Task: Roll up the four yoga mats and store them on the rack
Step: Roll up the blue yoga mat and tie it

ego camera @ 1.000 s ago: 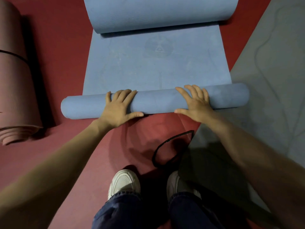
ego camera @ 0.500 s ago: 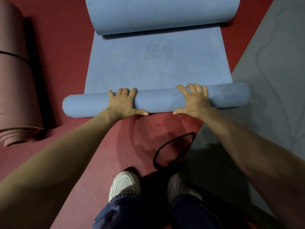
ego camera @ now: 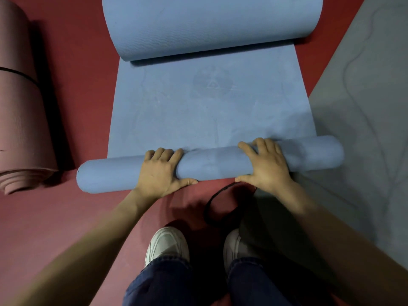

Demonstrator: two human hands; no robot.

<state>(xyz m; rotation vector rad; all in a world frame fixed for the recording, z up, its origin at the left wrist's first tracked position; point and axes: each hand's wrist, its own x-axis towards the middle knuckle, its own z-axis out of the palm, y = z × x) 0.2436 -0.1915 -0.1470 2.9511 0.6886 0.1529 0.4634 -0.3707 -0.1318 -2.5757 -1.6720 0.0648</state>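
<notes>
With our left hand [ego camera: 159, 171] and right hand [ego camera: 266, 166] spread flat, gripping nothing, on the blue mat [ego camera: 209, 111] roll at mid-frame, we risk a skewed, telescoping roll, since it sits slanted and the curled far end could resist.

You stand on a dark red floor [ego camera: 66, 217], matte and faintly textured. Light is dim; your shadow falls dark across the floor's near edge.

A half-rolled mat [ego camera: 209, 111] lies on the floor [ego camera: 72, 62] between a rolled mat [ego camera: 19, 120] at left and a flat mat [ego camera: 364, 107] at right, a strap [ego camera: 212, 202] before it.
</notes>
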